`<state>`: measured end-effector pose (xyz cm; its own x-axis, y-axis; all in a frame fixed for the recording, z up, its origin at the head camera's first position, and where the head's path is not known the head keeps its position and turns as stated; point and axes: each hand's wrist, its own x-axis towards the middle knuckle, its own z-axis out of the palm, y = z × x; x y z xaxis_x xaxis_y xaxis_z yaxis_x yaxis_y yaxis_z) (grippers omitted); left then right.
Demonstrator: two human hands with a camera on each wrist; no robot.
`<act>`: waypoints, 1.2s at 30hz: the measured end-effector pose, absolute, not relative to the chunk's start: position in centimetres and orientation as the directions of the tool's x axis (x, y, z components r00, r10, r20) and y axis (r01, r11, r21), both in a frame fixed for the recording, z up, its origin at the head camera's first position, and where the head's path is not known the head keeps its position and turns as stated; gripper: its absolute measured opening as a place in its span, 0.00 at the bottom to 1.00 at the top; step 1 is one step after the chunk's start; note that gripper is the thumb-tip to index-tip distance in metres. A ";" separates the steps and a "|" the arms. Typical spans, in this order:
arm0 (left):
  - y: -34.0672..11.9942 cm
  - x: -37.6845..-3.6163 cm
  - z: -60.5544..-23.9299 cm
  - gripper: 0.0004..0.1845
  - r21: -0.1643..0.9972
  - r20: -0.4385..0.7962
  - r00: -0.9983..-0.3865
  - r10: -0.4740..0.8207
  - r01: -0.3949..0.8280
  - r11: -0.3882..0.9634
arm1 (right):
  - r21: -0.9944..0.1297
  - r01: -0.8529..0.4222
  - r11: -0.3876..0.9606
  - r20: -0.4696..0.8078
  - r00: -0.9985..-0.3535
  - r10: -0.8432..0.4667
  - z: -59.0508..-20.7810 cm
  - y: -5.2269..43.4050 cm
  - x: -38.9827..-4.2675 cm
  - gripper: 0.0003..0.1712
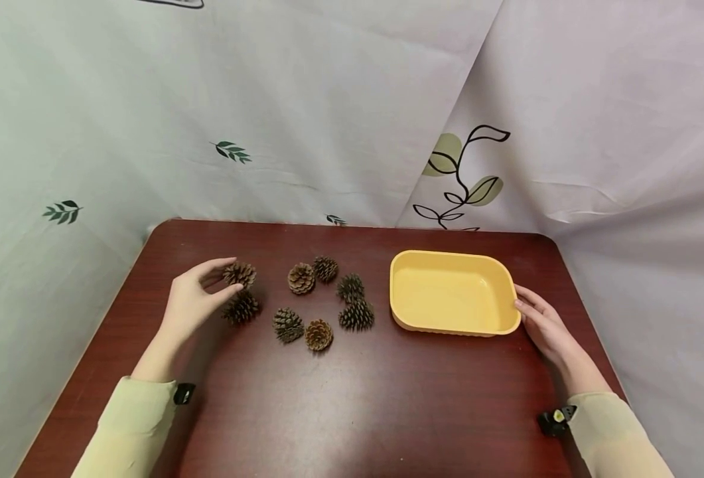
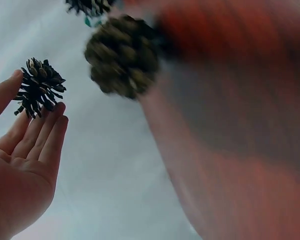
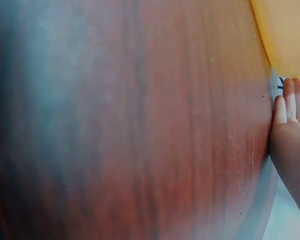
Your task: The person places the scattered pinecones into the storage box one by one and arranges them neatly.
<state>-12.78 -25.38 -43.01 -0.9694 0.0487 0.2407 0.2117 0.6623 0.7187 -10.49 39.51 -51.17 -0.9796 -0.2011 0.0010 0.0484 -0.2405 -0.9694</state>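
Dark red worktop [image 1: 352,411] against a draped cloth backdrop; yellow tray [image 1: 454,322] sits right of centre, nothing in it. Right hand [image 1: 545,325] lies flat on the worktop just beside the tray's right end, fingers straight and together, tips touching the rim. Left hand [image 1: 193,299] is over the left side, fingers [image 1: 220,265] spread apart and loosely curved around the far-left pine cone [image 1: 240,273]: thumb below, forefinger above, tips at its scales, not yet clamped. Cone lies directly ahead of the fingertips, roundish, no clear long axis. A second cone [image 1: 241,308] sits just below the thumb; six more cones [image 1: 322,299] cluster between the left hand and the tray
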 end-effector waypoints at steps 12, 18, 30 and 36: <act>-18.7 -15.1 -41.8 0.28 0.744 0.233 -0.946 0.226 0.323 0.585 | -0.972 0.045 -0.229 0.005 -0.977 -0.212 -51.4 39.7 -10.6 0.28; -14.6 -16.2 -41.0 0.28 0.694 0.216 -0.917 0.336 0.387 0.608 | -0.968 0.047 -0.247 0.010 -0.974 -0.226 -51.4 39.8 -10.6 0.28; -7.0 -18.2 -40.9 0.27 0.580 0.196 -0.806 0.558 0.554 0.597 | -0.971 0.050 -0.234 0.003 -0.975 -0.222 -51.6 39.9 -10.6 0.28; -3.6 -18.7 -41.1 0.27 0.543 0.174 -0.750 0.639 0.614 0.573 | -0.972 0.051 -0.231 0.002 -0.975 -0.220 -51.6 39.9 -10.7 0.28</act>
